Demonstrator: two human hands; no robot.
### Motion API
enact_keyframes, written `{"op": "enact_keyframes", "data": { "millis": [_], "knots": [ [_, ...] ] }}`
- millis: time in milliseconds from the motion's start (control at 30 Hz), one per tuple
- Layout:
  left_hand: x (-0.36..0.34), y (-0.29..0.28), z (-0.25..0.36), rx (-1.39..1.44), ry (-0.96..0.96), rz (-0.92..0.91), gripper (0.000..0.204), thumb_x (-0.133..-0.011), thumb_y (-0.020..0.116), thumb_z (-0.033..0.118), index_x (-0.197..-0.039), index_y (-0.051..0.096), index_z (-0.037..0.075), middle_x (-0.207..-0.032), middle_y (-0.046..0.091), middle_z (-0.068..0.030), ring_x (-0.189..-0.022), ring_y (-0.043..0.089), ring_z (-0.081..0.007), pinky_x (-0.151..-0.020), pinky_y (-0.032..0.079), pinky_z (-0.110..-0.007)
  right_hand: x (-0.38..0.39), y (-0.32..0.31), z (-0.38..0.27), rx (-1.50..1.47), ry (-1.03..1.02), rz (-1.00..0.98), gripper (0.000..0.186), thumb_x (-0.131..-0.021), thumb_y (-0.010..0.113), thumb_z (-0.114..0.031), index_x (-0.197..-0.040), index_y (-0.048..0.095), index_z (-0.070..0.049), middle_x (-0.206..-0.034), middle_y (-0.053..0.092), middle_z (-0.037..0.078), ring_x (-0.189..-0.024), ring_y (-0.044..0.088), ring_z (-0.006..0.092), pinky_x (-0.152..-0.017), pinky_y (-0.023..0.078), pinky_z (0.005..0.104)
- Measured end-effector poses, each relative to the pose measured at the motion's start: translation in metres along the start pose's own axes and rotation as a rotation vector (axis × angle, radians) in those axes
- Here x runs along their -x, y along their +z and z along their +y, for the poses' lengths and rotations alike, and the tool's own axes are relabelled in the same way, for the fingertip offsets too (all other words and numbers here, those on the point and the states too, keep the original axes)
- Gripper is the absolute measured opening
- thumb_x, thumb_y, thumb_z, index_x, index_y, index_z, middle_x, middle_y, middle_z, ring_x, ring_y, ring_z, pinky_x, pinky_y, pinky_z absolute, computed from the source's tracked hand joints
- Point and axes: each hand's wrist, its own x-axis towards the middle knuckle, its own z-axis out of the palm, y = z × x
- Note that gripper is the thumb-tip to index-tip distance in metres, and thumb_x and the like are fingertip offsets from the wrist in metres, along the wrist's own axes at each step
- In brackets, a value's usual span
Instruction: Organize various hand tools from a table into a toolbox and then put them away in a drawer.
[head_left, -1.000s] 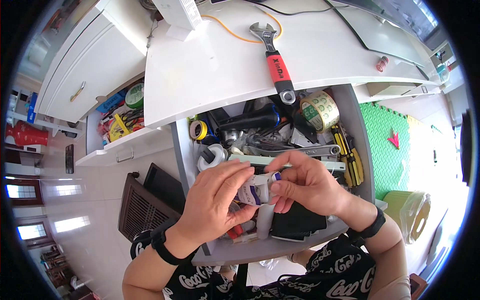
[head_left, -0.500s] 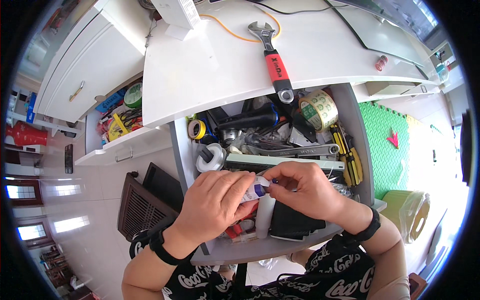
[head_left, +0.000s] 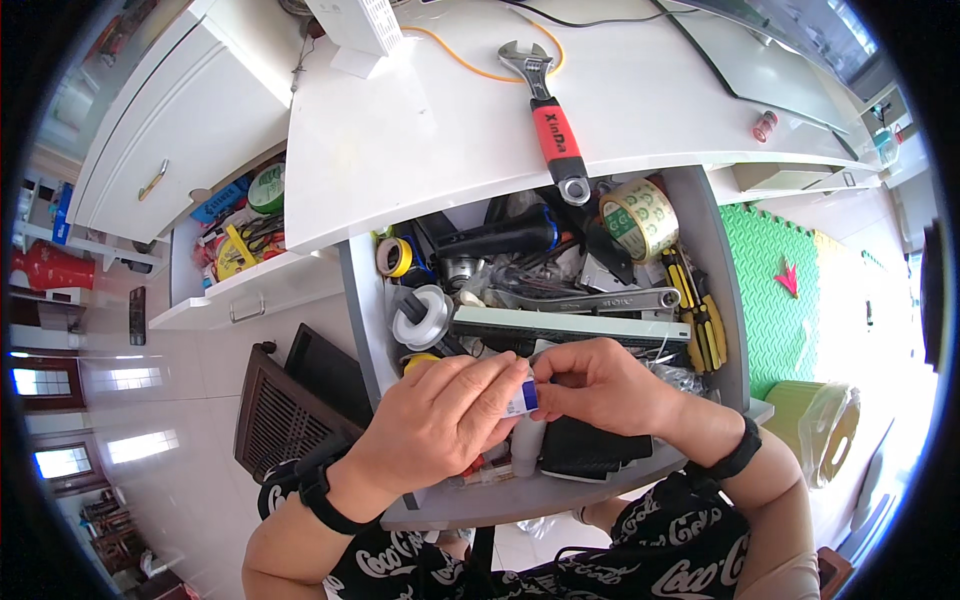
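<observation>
My left hand (head_left: 440, 412) is closed around a small white-and-blue box (head_left: 522, 400), most of which its fingers hide. At the box's right end, the thumb and bent fingers of my right hand (head_left: 618, 388) pinch the edge. Both hands are over the front half of an open drawer (head_left: 735, 330) full of tools. Just beyond them lies a long pale-green-and-black bar (head_left: 570, 324). Below the box, a white cylinder (head_left: 527, 447) and a black pouch (head_left: 590, 448) rest in the drawer.
An adjustable wrench (head_left: 552, 130) with a red-and-black handle lies on the white desk (head_left: 400, 160), its end past the edge. The drawer also holds a tape roll (head_left: 640, 220), a white spool (head_left: 421, 318), a steel wrench (head_left: 610, 301) and yellow-black screwdrivers (head_left: 700, 320). A second drawer (head_left: 255, 298) stands open at left.
The box end, with a lifted white flap before, now looks flat and shows its blue edge. My right fingers have shifted slightly, and my left hand has tilted a little lower.
</observation>
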Motion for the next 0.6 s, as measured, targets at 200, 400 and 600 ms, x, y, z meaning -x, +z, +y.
{"op": "enact_keyframes", "data": {
  "millis": [200,400,600],
  "knots": [
    [0.003,0.000,0.007,0.318,-0.248,-0.197,0.055,-0.074,0.076,0.022,-0.121,0.054,0.004,-0.113,0.056,-0.0110,-0.098,0.058,-0.0280,-0.079,0.051,-0.034,0.015,-0.022,-0.021,0.006,-0.005,0.152,0.015,-0.088,0.061,-0.010,-0.098,0.062,0.000,-0.083,0.064,0.004,-0.071,0.057,0.0065,-0.065,0.048,0.0235],
    [0.010,0.010,0.010,0.303,-0.333,-0.357,0.054,-0.074,0.074,0.023,-0.123,0.055,0.007,-0.125,0.045,-0.0145,-0.115,0.046,-0.0314,-0.096,0.039,-0.042,0.039,-0.055,-0.038,0.859,-0.116,0.474,0.032,-0.078,0.069,-0.014,-0.107,0.061,-0.004,-0.094,0.062,0.009,-0.086,0.061,0.0217,-0.076,0.049,0.0334],
    [0.001,0.013,-0.005,0.040,-0.277,-0.194,0.059,-0.072,0.073,0.018,-0.127,0.053,0.013,-0.133,0.041,-0.0144,-0.121,0.042,-0.0349,-0.099,0.034,-0.048,0.034,-0.063,-0.008,1.329,-0.150,0.361,0.036,-0.073,0.071,-0.017,-0.106,0.060,-0.009,-0.109,0.051,0.012,-0.098,0.057,0.0324,-0.082,0.049,0.0414]
  ]
}}
